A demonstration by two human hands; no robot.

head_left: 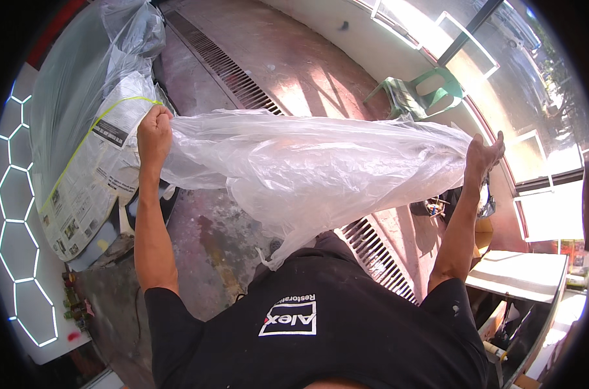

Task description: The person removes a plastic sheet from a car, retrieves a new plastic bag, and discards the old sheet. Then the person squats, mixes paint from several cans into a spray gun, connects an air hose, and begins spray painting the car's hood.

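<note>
The thin film could tear if the left hand (154,137), a closed fist on its edge at 10 o'clock, pulls against the right hand (482,155), which pinches the bunched end near 3 o'clock, some fingers lifted. The clear plastic sheet (333,162) spans the middle between them; its loose tail, toward 7 o'clock, could snag on the clothing. The film looks crinkled, glossy and limp, unlike the flat printed paper (122,113) at 10 o'clock and the hard slotted grate (379,256) at 4.
</note>
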